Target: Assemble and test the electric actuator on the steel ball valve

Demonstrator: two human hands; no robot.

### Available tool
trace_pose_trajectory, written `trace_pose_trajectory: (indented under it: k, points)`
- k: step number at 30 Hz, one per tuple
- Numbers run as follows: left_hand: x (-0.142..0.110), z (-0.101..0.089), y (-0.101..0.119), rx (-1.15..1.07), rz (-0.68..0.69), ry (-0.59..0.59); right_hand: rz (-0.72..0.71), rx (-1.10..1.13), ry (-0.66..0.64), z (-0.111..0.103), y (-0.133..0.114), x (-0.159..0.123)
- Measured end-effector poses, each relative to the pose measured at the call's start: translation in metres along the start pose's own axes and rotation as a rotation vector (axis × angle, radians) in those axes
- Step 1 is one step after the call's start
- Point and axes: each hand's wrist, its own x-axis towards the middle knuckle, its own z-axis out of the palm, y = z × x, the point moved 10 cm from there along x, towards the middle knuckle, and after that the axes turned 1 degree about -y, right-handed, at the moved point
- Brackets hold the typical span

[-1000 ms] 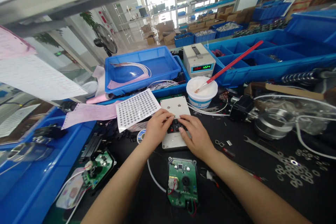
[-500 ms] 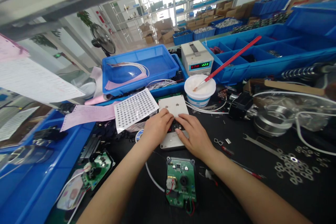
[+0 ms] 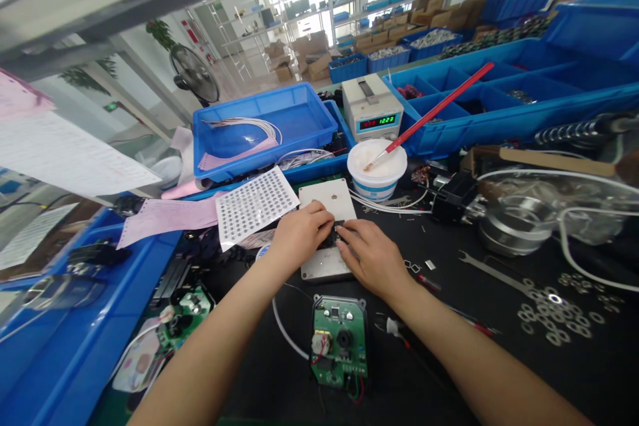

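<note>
A small black part (image 3: 328, 239), mostly hidden by fingers, lies on a pale metal plate (image 3: 324, 266) with holes at its corners. My left hand (image 3: 303, 229) comes over it from the left, its fingers curled and closed at the part. From the right, my right hand (image 3: 373, 254) holds the part's other side between thumb and bent fingers. Closer to me, just below the plate, sits a green circuit board in a black housing (image 3: 340, 343), with red and green wires at its lower edge.
Beyond the plate stand a white tub (image 3: 378, 176) with a red-handled brush (image 3: 439, 110) and a power supply (image 3: 373, 106). A dotted sheet (image 3: 257, 208) lies left. On the right are a wrench (image 3: 492, 273), several loose washers (image 3: 559, 319) and a metal ring (image 3: 516, 226).
The view has shifted slightly. My left fingers have curled in and moved a little to the right over the black part; my right fingers remain beside it.
</note>
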Motion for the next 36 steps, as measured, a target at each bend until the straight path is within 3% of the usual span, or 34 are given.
trace_pose_trajectory:
  k: [10, 14, 17, 19, 21, 23, 26, 28, 30, 32, 36]
  points:
    - [0.0, 0.003, 0.012, 0.191, -0.024, -0.088, 0.008, 0.021, 0.012, 0.002, 0.001, -0.001]
    - [0.004, 0.004, 0.014, 0.167, -0.046, -0.06, 0.053, 0.069, 0.02, 0.001, 0.009, 0.002]
    - [-0.002, -0.006, 0.006, 0.091, -0.087, 0.014, 0.131, 0.139, -0.011, -0.017, 0.021, -0.001]
    - [-0.022, -0.021, 0.001, 0.035, -0.124, 0.099, 0.141, 0.128, -0.083, -0.035, 0.024, -0.012]
    - [-0.059, -0.036, 0.001, -0.042, -0.156, 0.227, 0.107, 0.039, -0.196, -0.052, 0.02, -0.036]
    - [-0.111, -0.049, 0.008, -0.258, -0.161, 0.465, 0.072, -0.074, -0.319, -0.061, 0.013, -0.07]
    - [-0.172, -0.007, 0.03, -0.446, -0.276, 0.484, -0.024, -0.248, -0.437, -0.06, -0.002, -0.122]
    - [-0.191, 0.032, 0.053, -0.393, -0.354, 0.428, -0.061, -0.34, -0.47, -0.054, -0.005, -0.147]
    - [-0.196, 0.058, 0.069, -0.273, -0.402, 0.405, -0.068, -0.39, -0.474, -0.049, -0.001, -0.159]
    - [-0.193, 0.068, 0.072, -0.201, -0.424, 0.394, -0.078, -0.397, -0.458, -0.047, 0.005, -0.163]
    - [-0.185, 0.068, 0.055, -0.268, -0.332, 0.272, -0.149, -0.353, -0.414, -0.048, 0.008, -0.16]
